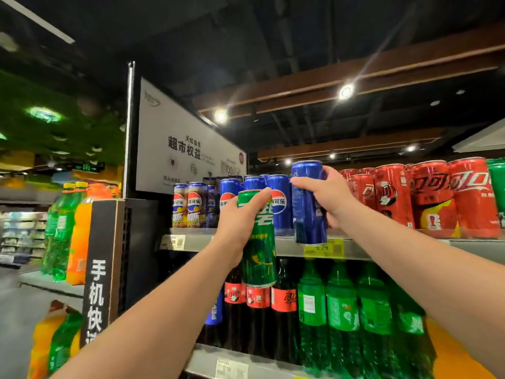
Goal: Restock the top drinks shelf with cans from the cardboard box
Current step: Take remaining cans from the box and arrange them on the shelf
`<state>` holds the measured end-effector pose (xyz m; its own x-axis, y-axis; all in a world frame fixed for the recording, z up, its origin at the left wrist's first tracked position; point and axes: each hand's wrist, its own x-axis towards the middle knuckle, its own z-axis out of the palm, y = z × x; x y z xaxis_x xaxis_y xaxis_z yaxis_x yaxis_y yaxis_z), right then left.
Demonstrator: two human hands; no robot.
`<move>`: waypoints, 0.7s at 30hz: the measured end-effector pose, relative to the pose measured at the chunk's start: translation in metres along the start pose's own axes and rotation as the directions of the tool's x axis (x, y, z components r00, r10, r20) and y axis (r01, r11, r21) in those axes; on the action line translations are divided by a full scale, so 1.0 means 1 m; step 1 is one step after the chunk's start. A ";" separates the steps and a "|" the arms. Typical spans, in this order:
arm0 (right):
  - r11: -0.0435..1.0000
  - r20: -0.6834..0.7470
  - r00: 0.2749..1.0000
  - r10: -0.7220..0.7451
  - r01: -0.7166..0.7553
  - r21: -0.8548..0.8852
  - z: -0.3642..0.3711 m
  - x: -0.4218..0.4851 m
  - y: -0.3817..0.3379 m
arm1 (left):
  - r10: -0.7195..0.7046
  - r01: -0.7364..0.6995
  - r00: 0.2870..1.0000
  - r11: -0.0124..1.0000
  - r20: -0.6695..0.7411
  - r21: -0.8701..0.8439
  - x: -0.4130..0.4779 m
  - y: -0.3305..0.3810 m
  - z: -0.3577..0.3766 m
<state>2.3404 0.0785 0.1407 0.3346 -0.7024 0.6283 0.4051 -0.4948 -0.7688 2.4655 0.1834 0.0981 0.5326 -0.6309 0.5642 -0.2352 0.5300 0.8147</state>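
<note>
top shelf (287, 246) carries blue cans (280, 203) (left) and red cans (434, 198).

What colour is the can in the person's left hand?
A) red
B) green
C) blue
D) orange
B: the left hand is wrapped around a green can, held in front of the shelf edge, while the right hand grips a blue can by the red cans.
</note>
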 end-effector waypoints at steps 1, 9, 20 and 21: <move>1.000 -0.027 1.000 -0.011 0.010 -0.019 0.001 0.010 0.001 | 0.008 -0.008 1.000 1.000 0.014 -0.004 0.008 -0.001 -0.001; 0.993 -0.178 0.984 0.007 -0.028 -0.116 0.012 0.065 0.014 | 0.006 -0.002 0.995 0.999 0.102 -0.043 0.055 -0.023 -0.011; 0.971 -0.211 0.977 0.021 -0.070 -0.230 0.010 0.089 0.044 | -0.022 0.036 0.985 0.996 0.173 -0.082 0.090 -0.049 -0.014; 0.969 -0.207 0.978 0.024 -0.073 -0.235 0.012 0.090 0.046 | -0.023 0.038 0.985 0.996 0.171 -0.087 0.090 -0.050 -0.014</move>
<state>2.3990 -0.0013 0.1628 0.1611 -0.8044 0.5719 0.1679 -0.5486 -0.8190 2.5365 0.1075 0.1060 0.3908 -0.7303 0.5603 -0.1436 0.5529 0.8208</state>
